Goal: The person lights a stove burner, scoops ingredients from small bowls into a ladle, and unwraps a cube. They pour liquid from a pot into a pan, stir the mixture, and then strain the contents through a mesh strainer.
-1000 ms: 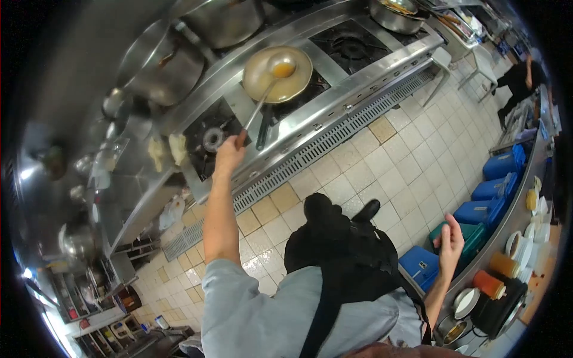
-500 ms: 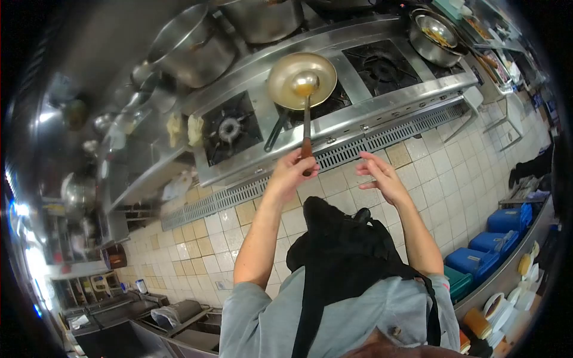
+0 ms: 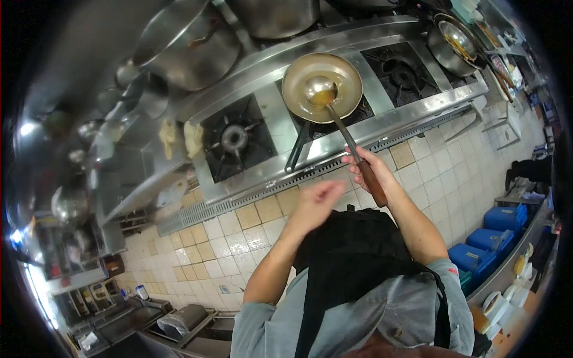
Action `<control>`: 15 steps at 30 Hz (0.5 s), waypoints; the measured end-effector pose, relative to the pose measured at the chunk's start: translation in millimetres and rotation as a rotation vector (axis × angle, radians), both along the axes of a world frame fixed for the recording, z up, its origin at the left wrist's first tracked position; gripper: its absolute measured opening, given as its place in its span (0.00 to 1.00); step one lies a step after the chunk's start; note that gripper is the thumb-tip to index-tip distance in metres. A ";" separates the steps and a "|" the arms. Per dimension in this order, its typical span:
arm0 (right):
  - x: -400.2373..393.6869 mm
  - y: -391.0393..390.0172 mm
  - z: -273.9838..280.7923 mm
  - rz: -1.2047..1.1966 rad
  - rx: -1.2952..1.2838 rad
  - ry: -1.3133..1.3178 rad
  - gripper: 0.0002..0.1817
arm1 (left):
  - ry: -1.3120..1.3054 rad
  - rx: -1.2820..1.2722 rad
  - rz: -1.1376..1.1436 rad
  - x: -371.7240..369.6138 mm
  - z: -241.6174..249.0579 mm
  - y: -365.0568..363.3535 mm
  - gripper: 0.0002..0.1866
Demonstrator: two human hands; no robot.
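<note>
My right hand (image 3: 378,169) is closed around the wooden grip of a long-handled ladle (image 3: 344,131). The ladle's metal bowl holds some yellowish liquid and rests in or just above a pale frying pan (image 3: 292,77). A thin film of liquid shows in the pan, which sits on a burner with its dark handle (image 3: 296,149) pointing toward me. My left hand (image 3: 316,204) is off the ladle, in front of my black apron. Motion blurs its fingers, and I see nothing held in it.
Gas burners flank the pan: a left burner (image 3: 234,137) and a right burner (image 3: 403,74). Large pots (image 3: 191,51) stand behind. A pot with a strainer (image 3: 456,48) is at the far right. Blue bins (image 3: 492,238) stand at the lower right, with a person's dark leg (image 3: 528,173) beyond.
The ladle has passed from my left hand to my right, and its grip has swung to the right. My left hand has let go and dropped toward the apron. The view has shifted slightly.
</note>
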State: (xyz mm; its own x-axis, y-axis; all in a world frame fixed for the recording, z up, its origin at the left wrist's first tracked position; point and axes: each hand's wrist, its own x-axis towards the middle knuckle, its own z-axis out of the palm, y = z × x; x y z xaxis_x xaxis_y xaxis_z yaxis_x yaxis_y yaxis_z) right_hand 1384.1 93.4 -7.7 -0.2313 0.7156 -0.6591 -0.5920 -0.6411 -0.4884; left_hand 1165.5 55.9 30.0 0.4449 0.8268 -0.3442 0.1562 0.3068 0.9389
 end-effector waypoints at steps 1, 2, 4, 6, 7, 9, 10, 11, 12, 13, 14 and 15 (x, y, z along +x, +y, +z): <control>2.3 6.5 -8.7 0.052 0.039 -0.028 0.21 | 0.119 0.038 0.141 -17.0 -2.3 14.8 0.15; 1.1 13.6 -14.3 0.110 0.076 -0.056 0.20 | 0.092 0.199 0.304 -33.1 -32.7 31.2 0.16; -7.1 24.0 -0.2 0.084 0.047 -0.106 0.19 | 0.220 0.192 0.399 -57.0 -62.8 65.7 0.20; -5.7 33.3 12.0 0.201 0.128 -0.373 0.24 | 0.539 0.330 0.413 -74.8 -118.5 92.1 0.26; -8.1 32.1 15.0 0.202 0.130 -0.488 0.31 | 0.530 0.319 0.400 -77.0 -129.7 101.4 0.26; -7.7 31.3 27.7 0.264 0.164 -0.667 0.33 | 0.378 -0.048 0.172 -77.3 -147.0 113.5 0.35; -5.0 30.7 31.5 0.339 0.214 -0.838 0.35 | 0.370 -0.060 0.160 -77.2 -153.4 118.0 0.35; 0.9 28.1 31.8 0.379 0.222 -0.950 0.35 | 0.401 -0.064 0.101 -77.5 -158.7 120.7 0.33; 5.0 25.4 29.4 0.377 0.205 -0.954 0.35 | 0.434 -0.068 0.042 -78.5 -162.2 122.1 0.31; 8.8 23.2 25.4 0.384 0.287 -1.074 0.35 | 0.487 -0.020 0.050 -78.0 -137.9 125.7 0.28; 10.5 22.8 24.3 0.385 0.314 -1.115 0.35 | 0.483 -0.021 0.040 -81.3 -123.6 128.8 0.28; 12.3 22.3 23.3 0.386 0.341 -1.156 0.35 | 0.498 0.038 0.026 -88.4 -112.2 129.3 0.28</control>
State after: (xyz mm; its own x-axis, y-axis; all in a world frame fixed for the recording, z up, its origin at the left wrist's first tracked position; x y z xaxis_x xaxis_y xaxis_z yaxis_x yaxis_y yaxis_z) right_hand 1396.4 115.7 15.6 0.1241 0.9030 -0.4114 0.4863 -0.4168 -0.7680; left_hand 1077.1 185.2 -82.2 0.2130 0.8514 -0.4793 0.5809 0.2841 0.7628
